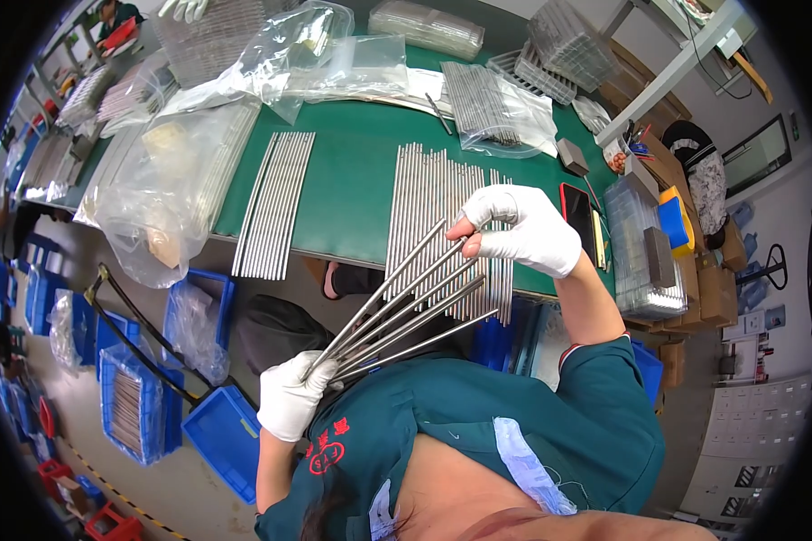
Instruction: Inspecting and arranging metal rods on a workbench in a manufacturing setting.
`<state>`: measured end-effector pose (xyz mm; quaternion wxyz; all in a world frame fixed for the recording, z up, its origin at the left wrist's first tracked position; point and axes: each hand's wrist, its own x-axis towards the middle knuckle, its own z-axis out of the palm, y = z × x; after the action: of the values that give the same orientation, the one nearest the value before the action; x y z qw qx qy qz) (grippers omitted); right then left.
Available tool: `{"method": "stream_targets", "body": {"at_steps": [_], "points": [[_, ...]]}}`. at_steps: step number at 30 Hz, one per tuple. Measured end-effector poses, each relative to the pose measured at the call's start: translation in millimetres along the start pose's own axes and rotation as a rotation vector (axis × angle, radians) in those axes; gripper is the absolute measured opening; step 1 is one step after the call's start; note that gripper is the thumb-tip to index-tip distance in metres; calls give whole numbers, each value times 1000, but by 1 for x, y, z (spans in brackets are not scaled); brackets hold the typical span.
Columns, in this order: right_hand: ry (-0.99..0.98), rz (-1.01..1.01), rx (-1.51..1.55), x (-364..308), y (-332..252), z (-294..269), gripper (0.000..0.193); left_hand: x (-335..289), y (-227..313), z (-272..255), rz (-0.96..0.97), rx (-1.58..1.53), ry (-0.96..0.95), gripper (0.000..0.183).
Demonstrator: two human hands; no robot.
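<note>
Bare fingertips [460,228] of your white-gloved right hand [525,230] pinch the far end of one among a fan of slim, round, silvery metal rods [424,314]; your white-gloved left hand [290,397] has its fingers curled around their near ends. The fan slants up from your body [460,397] toward the near edge of the green-topped work table [352,180]. Parting them should go best with a snug, gentle left grip, turning one at a time, tips clear of the broad row of straight grey metal rods [429,185] on the table's right side.

silver rods [379,293], green table [347,171], blue bins [218,442]
</note>
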<state>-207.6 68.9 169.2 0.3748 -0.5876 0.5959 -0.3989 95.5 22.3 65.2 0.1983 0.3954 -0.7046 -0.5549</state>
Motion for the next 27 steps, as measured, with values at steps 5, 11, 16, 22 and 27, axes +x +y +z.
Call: {"method": "stream_targets", "body": {"at_steps": [5, 11, 16, 22, 27], "points": [[88, 34, 129, 0, 0, -7, 17, -1, 0, 0, 20, 3, -4, 16], [77, 46, 114, 7, 0, -1, 19, 2, 7, 0, 34, 20, -32, 16], [20, 15, 48, 9, 2, 0, 19, 1, 6, 1, 47, 39, -55, 16], [118, 19, 246, 8, 8, -1, 15, 1, 1, 2, -14, -57, -88, 20], [180, 16, 964, 21, 40, -29, 13, 3, 5, 0, -57, -99, -29, 30]]}}
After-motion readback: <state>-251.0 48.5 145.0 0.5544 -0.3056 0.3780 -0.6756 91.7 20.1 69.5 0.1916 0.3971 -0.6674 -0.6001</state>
